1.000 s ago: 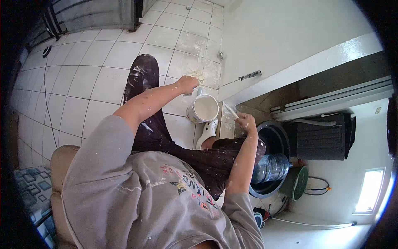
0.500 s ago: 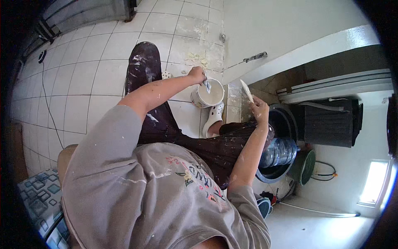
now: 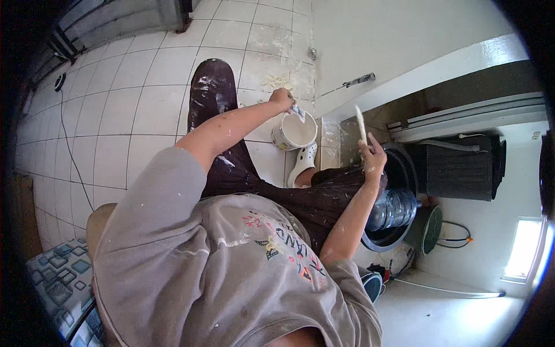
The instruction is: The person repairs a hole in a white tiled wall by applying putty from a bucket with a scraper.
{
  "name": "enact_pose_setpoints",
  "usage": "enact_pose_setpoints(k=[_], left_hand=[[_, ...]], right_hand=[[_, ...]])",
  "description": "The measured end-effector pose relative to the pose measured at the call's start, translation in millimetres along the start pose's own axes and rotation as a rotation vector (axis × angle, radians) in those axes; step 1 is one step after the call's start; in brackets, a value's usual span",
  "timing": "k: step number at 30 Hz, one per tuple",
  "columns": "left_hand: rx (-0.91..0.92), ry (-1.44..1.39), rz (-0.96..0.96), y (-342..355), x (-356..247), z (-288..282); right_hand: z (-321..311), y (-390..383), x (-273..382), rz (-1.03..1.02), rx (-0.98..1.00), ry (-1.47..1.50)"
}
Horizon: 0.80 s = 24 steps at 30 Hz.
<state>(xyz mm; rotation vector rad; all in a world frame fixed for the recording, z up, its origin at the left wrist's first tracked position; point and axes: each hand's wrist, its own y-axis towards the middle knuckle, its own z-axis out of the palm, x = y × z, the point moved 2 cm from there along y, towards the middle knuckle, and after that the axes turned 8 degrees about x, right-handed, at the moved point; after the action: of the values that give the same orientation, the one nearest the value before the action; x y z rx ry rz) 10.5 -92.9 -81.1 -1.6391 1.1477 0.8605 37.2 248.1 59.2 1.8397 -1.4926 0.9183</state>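
Note:
My left hand point(image 3: 282, 100) is closed round a small putty knife point(image 3: 298, 112), whose whitish blade reaches over the rim of a white bucket point(image 3: 280, 139). The bucket stands on the tiles between my legs, with pale paste inside. To its right, my right hand point(image 3: 373, 157) grips a long, flat spreading blade point(image 3: 361, 124) smeared with cream-coloured paste. This blade points up and away from me, apart from the bucket. My fingers hide the handles of both tools.
A white clog point(image 3: 302, 165) is on my foot beside the bucket. At the right, a water bottle point(image 3: 396, 208) lies in a black tub point(image 3: 411, 173). A metal tool point(image 3: 359, 80) lies near the wall. Dried paste crumbs point(image 3: 274, 82) spot the tiled floor point(image 3: 153, 110).
Beside the bucket's mouth, the putty knife has shifted and turned in my left hand. My right hand has moved slightly right, its blade now more upright. The whole view has shifted a little.

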Motion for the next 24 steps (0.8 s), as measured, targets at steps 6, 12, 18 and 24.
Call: enact_pose_setpoints(k=[6,12,18,24], left_hand=[[-0.097,-0.404,0.084,-13.5,-17.1,-52.6],[-0.382,-0.361,0.037,-25.7,-33.9,-98.5],[-0.591,-0.539,0.117,-29.1,-46.6,-119.0],[-0.473,-0.799,-0.046,-13.3,-40.7,-107.2]], right_hand=[[-52.3,-73.4,95.6,-0.313,-0.262,0.612],[-91.5,-104.9,153.2,-0.468,-0.49,0.63],[-63.2,-93.7,117.6,-0.344,-0.409,0.675],[-6.1,-54.9,20.9,0.155,-0.18,0.553]])
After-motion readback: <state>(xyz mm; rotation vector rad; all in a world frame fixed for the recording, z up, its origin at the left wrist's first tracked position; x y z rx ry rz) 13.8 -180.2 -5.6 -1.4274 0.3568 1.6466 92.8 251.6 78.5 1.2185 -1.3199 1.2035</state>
